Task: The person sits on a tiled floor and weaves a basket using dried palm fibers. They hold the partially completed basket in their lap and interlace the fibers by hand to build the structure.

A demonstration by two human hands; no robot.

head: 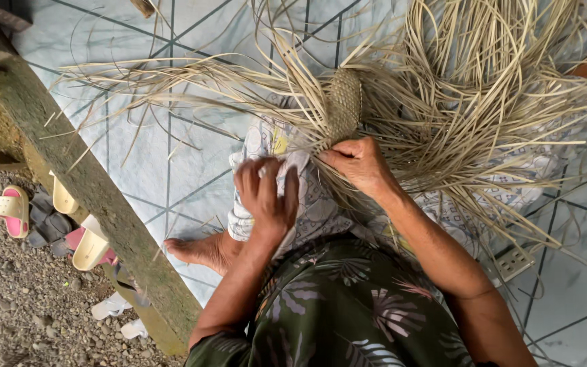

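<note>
Pale, tightly plaited woven piece (344,102), loose straw strands (497,102) all around.

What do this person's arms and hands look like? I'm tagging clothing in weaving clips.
Both arms are bare from above the elbow down. The left hand and right hand wear no gloves, rings or watch. Dark green leaf-print sleeves sit near the shoulders.

Pale tiled floor (137,163) ends at a mossy concrete edge (96,190) beside gravel (15,299).
</note>
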